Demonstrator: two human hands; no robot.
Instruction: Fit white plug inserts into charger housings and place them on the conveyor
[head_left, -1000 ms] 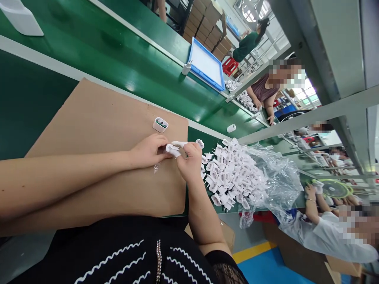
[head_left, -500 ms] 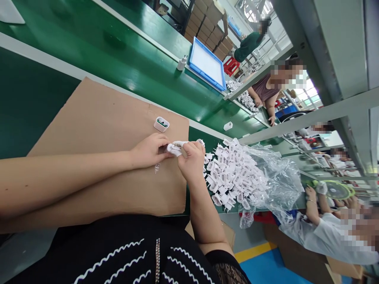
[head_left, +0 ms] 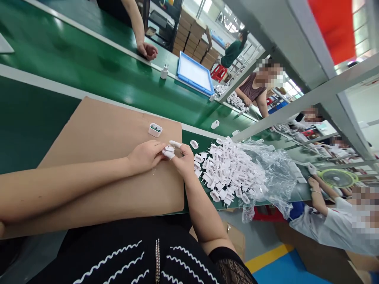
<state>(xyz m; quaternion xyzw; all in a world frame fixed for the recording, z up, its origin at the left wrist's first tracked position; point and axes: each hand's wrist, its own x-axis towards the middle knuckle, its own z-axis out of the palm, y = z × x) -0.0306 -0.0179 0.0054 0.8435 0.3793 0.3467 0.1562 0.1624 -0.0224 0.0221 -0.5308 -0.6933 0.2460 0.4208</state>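
Left hand [head_left: 145, 157] and right hand [head_left: 185, 161] are both pinched in narrow, that grip holding a small white plastic piece [head_left: 168, 149] over the cardboard sheet [head_left: 109, 134]. Fingers cover most of it, so detail's hard to tell. I'd steady it with the left and press gently, evenly, through the right's white finger cots [head_left: 175, 144]. White plug shells [head_left: 232, 169] are heaped beside the right on the desk [head_left: 32, 114]; an open white housing [head_left: 155, 130] sits just past the hands.

One camera, worn on the person's head, looks forward and down with a sideways tilt, so the belt [head_left: 112, 75] runs aslant. The shirt [head_left: 127, 244] lies nearest; the left hand [head_left: 144, 156] and right hand [head_left: 185, 160] sit close, mid-view. Beyond, the view reaches far boxes [head_left: 189, 37] and, on the right, a metal frame [head_left: 314, 92].
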